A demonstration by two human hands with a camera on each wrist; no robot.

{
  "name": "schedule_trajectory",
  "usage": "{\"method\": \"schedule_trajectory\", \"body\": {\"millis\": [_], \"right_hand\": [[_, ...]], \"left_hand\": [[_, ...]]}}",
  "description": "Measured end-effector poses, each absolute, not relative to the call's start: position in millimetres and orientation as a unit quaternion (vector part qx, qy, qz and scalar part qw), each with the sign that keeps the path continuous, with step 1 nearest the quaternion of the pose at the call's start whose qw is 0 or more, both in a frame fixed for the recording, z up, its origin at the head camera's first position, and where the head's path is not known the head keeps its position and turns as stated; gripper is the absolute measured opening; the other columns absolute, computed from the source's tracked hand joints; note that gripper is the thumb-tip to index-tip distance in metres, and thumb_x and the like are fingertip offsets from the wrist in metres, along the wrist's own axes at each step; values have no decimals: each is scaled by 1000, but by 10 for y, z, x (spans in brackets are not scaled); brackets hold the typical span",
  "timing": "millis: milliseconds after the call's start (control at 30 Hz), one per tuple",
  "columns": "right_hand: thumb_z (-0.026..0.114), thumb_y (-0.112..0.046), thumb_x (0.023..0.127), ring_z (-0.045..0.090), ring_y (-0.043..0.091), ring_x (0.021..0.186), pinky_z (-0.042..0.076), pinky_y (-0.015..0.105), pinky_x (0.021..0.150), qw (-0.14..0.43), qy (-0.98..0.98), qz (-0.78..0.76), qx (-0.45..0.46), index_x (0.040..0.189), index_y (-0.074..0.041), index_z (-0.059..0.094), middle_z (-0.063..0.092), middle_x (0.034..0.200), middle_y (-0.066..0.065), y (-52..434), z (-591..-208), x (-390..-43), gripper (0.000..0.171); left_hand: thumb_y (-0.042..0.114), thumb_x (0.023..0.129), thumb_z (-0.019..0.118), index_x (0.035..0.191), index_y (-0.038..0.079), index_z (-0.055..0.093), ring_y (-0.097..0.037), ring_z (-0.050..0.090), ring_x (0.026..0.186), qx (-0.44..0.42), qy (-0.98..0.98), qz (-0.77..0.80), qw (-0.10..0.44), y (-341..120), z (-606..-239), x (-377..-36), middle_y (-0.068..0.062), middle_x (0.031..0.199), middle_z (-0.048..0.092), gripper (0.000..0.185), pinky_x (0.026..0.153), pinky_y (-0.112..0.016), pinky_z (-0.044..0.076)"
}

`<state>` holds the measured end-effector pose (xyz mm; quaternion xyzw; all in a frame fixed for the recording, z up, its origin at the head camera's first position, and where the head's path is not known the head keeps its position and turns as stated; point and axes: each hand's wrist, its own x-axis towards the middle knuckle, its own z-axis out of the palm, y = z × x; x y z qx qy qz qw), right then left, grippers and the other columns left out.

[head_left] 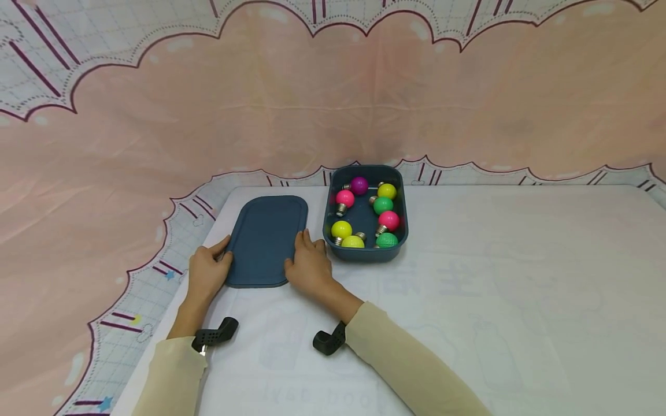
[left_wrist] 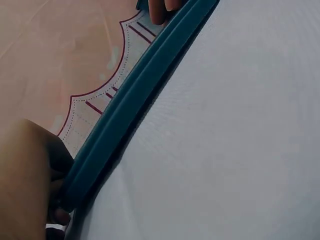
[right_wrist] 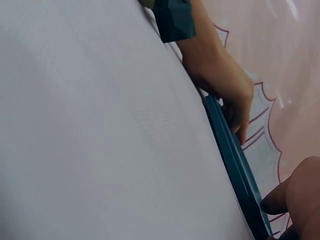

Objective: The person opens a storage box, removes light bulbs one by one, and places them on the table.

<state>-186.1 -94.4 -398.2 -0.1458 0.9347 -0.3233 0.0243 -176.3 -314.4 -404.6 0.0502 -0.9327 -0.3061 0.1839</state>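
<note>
Both hands were on the dark blue lid (head_left: 266, 240), which lay flat on the desk (head_left: 494, 277) just left of the open box (head_left: 365, 254) — the left hand (head_left: 207, 270) pinching its edge at about 8 o'clock, the right hand (head_left: 308, 267) curled on the edge at about 4 o'clock. From the wrist views the lid (left_wrist: 135, 107) looked thin, stiff and light, with a raised rim — probably smooth plastic, so likely slippery if held flat. Opposite long edges seemed the surest hold. Eight coloured bulbs (head_left: 383, 204) sat loose in the box, at 2 o'clock from the lid; they looked fragile.
</note>
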Motion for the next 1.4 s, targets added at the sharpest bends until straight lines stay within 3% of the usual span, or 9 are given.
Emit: {"method": "schedule_trajectory", "body": {"millis": [100, 167, 333, 533, 700, 867, 1067, 1300, 1400], "right_hand": [[56, -20, 94, 37, 35, 123, 47, 42, 85, 25, 934, -328, -143, 146, 2, 35, 26, 153, 18, -938, -3971, -1866, 60], [57, -19, 94, 38, 36, 123, 47, 43, 85, 25, 933, -327, -145, 146, 0, 37, 27, 153, 19, -935, -3970, -1875, 59], [58, -18, 95, 38, 37, 123, 48, 45, 84, 25, 932, -326, -153, 145, -2, 39, 25, 153, 20, -929, -3968, -1876, 57], [58, -16, 94, 39, 45, 123, 38, 49, 99, 12, 925, -347, -155, 143, 1, 41, 30, 148, 27, -911, -3935, -1831, 55], [59, -14, 93, 44, 50, 114, 31, 50, 103, -14, 924, -343, -171, 141, 5, 42, 35, 142, 33, -917, -3898, -1770, 55], [59, -14, 94, 46, 43, 113, 40, 45, 96, -37, 913, -350, -208, 141, 4, 41, 37, 143, 30, -882, -3784, -1696, 54], [57, -17, 95, 48, 32, 114, 47, 36, 88, -51, 903, -337, -261, 144, -1, 40, 37, 147, 20, -734, -3597, -1591, 54], [58, -17, 96, 42, 31, 129, 39, 41, 101, -66, 887, -351, -292, 144, -2, 40, 38, 147, 18, -529, -3452, -1571, 54], [59, -17, 96, 42, 29, 129, 40, 39, 99, -77, 884, -353, -295, 145, -2, 39, 39, 146, 17, -425, -3389, -1603, 55]], "left_hand": [[10, 89, 54, 130, 3, 58, -32, 51, 70, 54, -939, -296, 170, -3156, -4062, -1763, -30, 85, 59, 42, 66, -45, 42], [11, 90, 54, 131, 3, 58, -33, 51, 73, 55, -941, -291, 165, -3162, -4070, -1766, -31, 90, 61, 42, 69, -46, 42], [10, 88, 55, 130, 3, 57, -24, 35, 60, 49, -945, -282, 158, -3161, -4084, -1778, -18, 69, 48, 43, 57, -37, 32], [7, 87, 56, 131, -1, 55, -25, 33, 65, 28, -944, -284, 164, -3153, -4104, -1785, -12, 68, 38, 45, 57, -36, 26], [2, 88, 55, 126, 1, 62, -24, 37, 66, 27, -921, -305, 240, -3155, -4116, -1800, -15, 71, 48, 39, 58, -35, 29], [-1, 89, 55, 121, 5, 67, -15, 44, 64, 15, -876, -347, 336, -3106, -4052, -1800, -17, 91, 65, 35, 58, -25, 33], [-1, 93, 51, 128, 1, 60, -6, 52, 89, -37, -853, -399, 334, -2971, -3933, -1790, -12, 128, 60, 36, 69, -16, 36], [-2, 93, 55, 130, -2, 57, -12, 55, 94, -78, -843, -428, 316, -2814, -3875, -1795, -16, 123, 61, 38, 71, -18, 38], [-3, 92, 57, 131, -2, 56, -20, 56, 96, -106, -839, -431, 315, -2738, -3851, -1814, -17, 121, 62, 38, 72, -20, 38]]}}
